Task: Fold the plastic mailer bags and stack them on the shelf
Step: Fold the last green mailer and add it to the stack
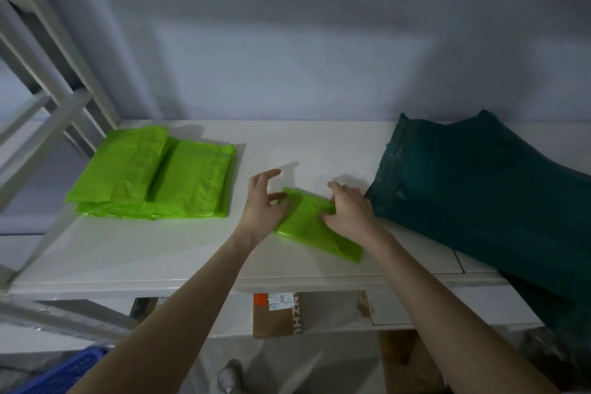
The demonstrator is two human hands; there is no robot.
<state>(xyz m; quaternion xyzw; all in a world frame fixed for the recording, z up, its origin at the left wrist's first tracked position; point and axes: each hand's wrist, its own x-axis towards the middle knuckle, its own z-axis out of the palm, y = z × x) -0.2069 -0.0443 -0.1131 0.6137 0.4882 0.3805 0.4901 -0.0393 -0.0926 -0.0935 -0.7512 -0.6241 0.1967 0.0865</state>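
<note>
A small folded bright green mailer bag (315, 229) lies on the white shelf (160, 253) near its front edge, in the middle. My left hand (263, 205) touches the bag's left end with the thumb and lower fingers, its index finger raised and spread. My right hand (350, 208) presses down on the bag's upper right part with bent fingers. A stack of folded green mailer bags (153, 176) sits at the left of the shelf.
A pile of dark green mailer bags (479, 195) covers the right of the shelf and hangs over its front edge. White shelf posts (48, 112) rise at the left. Cardboard boxes (278, 317) sit below the shelf, and a blue crate (64, 374) stands at bottom left.
</note>
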